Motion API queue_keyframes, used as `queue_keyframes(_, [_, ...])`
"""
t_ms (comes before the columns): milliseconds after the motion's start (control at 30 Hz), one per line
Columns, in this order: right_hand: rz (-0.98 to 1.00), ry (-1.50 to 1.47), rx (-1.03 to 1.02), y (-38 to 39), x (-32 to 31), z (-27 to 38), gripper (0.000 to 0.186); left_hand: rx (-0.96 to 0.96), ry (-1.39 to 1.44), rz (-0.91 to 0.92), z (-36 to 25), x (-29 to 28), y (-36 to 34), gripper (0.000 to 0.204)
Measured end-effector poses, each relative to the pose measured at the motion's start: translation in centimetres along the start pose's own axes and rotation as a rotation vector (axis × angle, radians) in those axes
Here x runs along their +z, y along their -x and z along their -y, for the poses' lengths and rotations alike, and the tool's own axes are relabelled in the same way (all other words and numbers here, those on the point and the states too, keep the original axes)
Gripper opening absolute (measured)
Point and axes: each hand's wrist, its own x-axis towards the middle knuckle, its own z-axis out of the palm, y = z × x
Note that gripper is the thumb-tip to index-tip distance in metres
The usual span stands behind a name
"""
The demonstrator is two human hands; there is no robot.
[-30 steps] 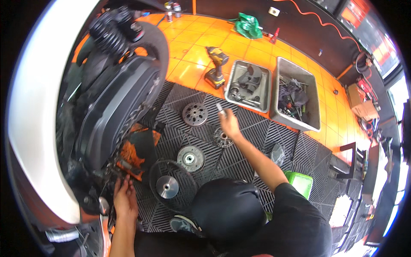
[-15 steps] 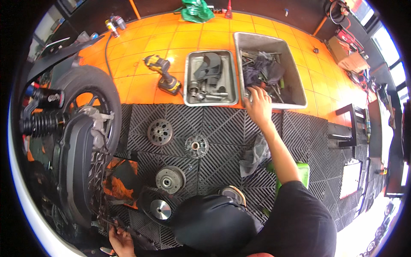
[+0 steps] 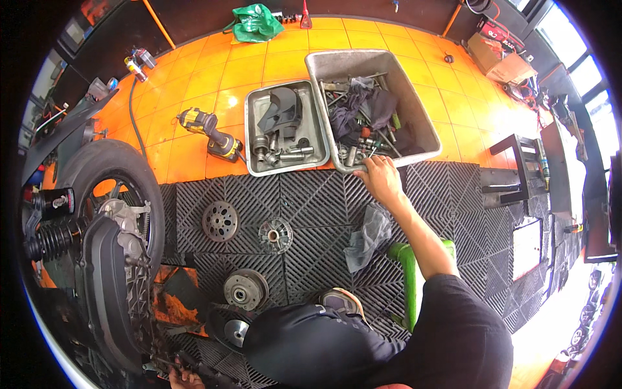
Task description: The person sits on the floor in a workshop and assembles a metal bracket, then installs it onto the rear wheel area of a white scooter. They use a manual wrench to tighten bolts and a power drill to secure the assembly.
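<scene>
My right hand [image 3: 379, 178] is at the near rim of a grey tub [image 3: 421, 123], its fingers curled together. A thin metal sliver shows by its fingertips, too small to name. Inside the tub lie dark rags [image 3: 363, 110], sockets [image 3: 351, 155] and several metal tools. At the lower left, my left hand [image 3: 186, 379] is partly cut off by the frame edge. Its fingers are bent against the lower end of a scooter's engine casing [image 3: 110, 292]; what they hold is hidden.
A metal tray [image 3: 285, 170] with sockets and a dark curved part stands left of the tub, beside a yellow-black cordless drill [image 3: 210, 134]. On the black mat lie a perforated disc [image 3: 220, 221], a finned disc [image 3: 276, 235], a clutch-like part [image 3: 245, 290] and a grey rag [image 3: 369, 236].
My right hand has drawn back from inside the tub to its near rim. The view has shifted, so the tray, drill and discs appear farther left. My left hand remains by the engine casing.
</scene>
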Motion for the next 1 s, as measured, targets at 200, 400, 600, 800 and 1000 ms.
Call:
queue_keyframes(200, [0.208, -0.286, 0.217, -2.3, -0.8, -1.6, 0.024, 0.100, -0.050, -0.253, 1.0, 2.4, 1.2, 0.012])
queue_keyframes(400, [-0.007, 0.065, -0.054, -9.6, 1.8, -9.8, 0.056, -0.031, -0.075, 0.490, -1.2, -4.9, -2.5, 0.019])
queue_keyframes(600, [0.313, 0.240, -0.033, -14.4, 7.0, -10.0, 0.058, 0.118, -0.235, -0.414, 1.8, 6.2, 2.4, 0.020])
queue_keyframes(800, [-0.151, 0.099, 0.426, -18.7, 9.9, -16.3, 0.021, -0.140, -0.246, 0.195, -2.3, -1.4, -1.1, 0.023])
queue_keyframes(1000, [0.289, -0.331, 0.098, -17.4, 7.7, -13.7, 0.062, 0.106, -0.311, -0.283, -0.6, 2.2, -0.1, 0.021])
